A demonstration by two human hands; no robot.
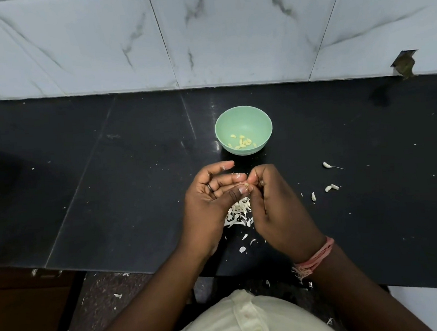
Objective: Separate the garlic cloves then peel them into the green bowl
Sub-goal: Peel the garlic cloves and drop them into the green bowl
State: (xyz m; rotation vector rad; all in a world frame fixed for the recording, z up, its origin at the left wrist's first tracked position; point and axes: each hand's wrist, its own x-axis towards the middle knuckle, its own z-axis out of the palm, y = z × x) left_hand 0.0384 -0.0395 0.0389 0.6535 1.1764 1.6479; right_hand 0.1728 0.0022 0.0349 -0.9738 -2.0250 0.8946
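While both hands pinch it, garlic clove sits between fingertips.

green bowl: upright, holds peeled yellowish cloves | unpeeled white cloves: loose, well right of bowl, nearer the person | one clove: pinched between fingertips, just before bowl

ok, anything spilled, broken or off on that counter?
Garlic skins lie strewn on the black counter under the hands, some on the floor. The wall tile at right is chipped. The green bowl stands upright.
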